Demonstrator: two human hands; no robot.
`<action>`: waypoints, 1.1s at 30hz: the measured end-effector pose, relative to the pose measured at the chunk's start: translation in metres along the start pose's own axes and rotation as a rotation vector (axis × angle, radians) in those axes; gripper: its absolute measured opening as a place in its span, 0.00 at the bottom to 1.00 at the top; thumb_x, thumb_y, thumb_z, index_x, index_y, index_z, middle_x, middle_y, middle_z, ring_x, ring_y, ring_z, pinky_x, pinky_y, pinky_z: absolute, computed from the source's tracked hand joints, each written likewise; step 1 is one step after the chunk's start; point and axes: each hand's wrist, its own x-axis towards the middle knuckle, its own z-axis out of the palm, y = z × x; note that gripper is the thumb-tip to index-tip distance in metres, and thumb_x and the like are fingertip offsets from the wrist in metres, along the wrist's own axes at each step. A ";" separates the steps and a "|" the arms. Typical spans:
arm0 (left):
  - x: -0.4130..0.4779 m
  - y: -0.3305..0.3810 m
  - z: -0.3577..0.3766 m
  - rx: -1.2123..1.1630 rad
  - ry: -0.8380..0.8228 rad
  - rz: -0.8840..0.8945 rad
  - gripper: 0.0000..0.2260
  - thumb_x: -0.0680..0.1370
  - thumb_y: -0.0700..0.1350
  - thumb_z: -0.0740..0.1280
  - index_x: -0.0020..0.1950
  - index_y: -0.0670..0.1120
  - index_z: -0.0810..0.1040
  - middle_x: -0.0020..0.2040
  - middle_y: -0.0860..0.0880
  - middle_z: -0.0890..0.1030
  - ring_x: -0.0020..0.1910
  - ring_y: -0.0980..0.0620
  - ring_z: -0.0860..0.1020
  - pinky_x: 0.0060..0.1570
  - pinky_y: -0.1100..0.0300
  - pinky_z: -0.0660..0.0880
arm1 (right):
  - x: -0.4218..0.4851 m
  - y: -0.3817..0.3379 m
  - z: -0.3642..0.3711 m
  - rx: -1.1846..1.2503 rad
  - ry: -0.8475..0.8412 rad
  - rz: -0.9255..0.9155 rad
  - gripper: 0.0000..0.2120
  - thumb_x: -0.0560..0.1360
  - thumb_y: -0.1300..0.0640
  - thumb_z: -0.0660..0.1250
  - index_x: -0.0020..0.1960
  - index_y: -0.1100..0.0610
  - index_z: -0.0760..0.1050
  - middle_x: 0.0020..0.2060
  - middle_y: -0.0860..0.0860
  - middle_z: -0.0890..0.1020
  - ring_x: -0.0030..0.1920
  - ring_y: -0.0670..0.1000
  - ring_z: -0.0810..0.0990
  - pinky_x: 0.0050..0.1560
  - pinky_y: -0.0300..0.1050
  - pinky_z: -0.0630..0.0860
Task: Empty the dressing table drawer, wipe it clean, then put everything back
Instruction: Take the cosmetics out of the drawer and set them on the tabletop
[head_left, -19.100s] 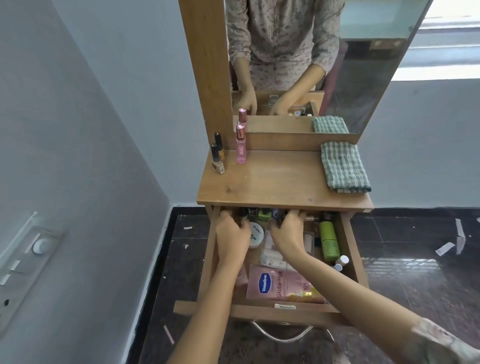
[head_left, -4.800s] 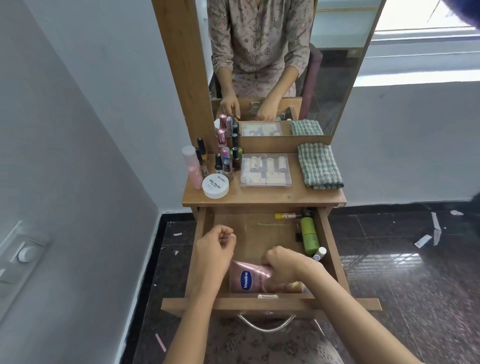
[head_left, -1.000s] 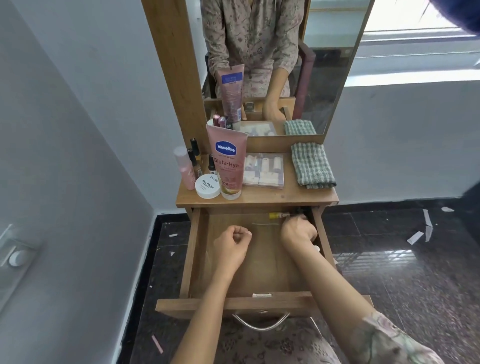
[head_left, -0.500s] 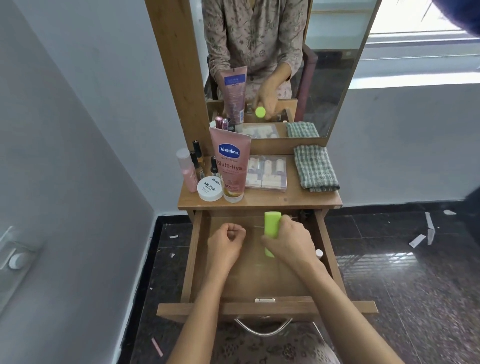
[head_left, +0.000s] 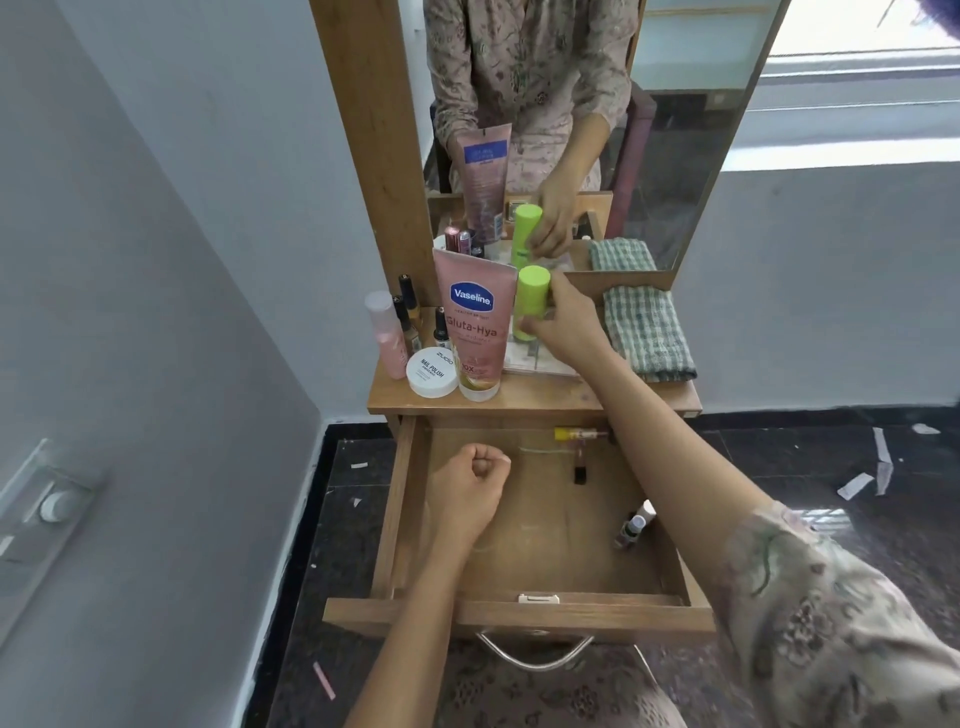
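A person's right hand (head_left: 566, 327) curls fingers and thumb around an upright green bottle (head_left: 531, 299) beside the Vaseline tube (head_left: 474, 332) over the tabletop (head_left: 545, 397), while the left hand (head_left: 467, 493), fingers balled tight with nothing showing inside, hovers over the open drawer (head_left: 519, 613).

Tube (head_left: 475, 332) left of bottle (head_left: 530, 301); cloth (head_left: 647, 327) right; drawer (head_left: 519, 610) below.
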 end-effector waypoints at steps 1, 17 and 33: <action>0.000 0.000 0.001 -0.001 -0.002 0.002 0.02 0.75 0.51 0.66 0.44 0.54 0.78 0.41 0.58 0.81 0.44 0.60 0.78 0.48 0.60 0.76 | 0.003 0.000 0.001 0.004 -0.003 0.007 0.22 0.70 0.63 0.71 0.62 0.61 0.69 0.56 0.56 0.78 0.57 0.56 0.76 0.56 0.51 0.73; 0.002 0.002 0.006 -0.030 0.001 -0.003 0.02 0.76 0.48 0.68 0.46 0.50 0.79 0.42 0.56 0.80 0.44 0.56 0.78 0.48 0.60 0.74 | -0.105 0.000 0.014 -0.815 -0.751 0.361 0.18 0.79 0.67 0.56 0.69 0.67 0.67 0.67 0.61 0.72 0.67 0.59 0.71 0.65 0.51 0.68; -0.005 0.003 0.000 -0.004 0.000 0.010 0.02 0.76 0.49 0.68 0.44 0.54 0.77 0.41 0.58 0.78 0.41 0.61 0.76 0.44 0.63 0.75 | -0.116 0.038 0.039 -0.485 -0.323 0.577 0.22 0.78 0.60 0.60 0.69 0.64 0.59 0.65 0.58 0.73 0.64 0.60 0.73 0.59 0.52 0.71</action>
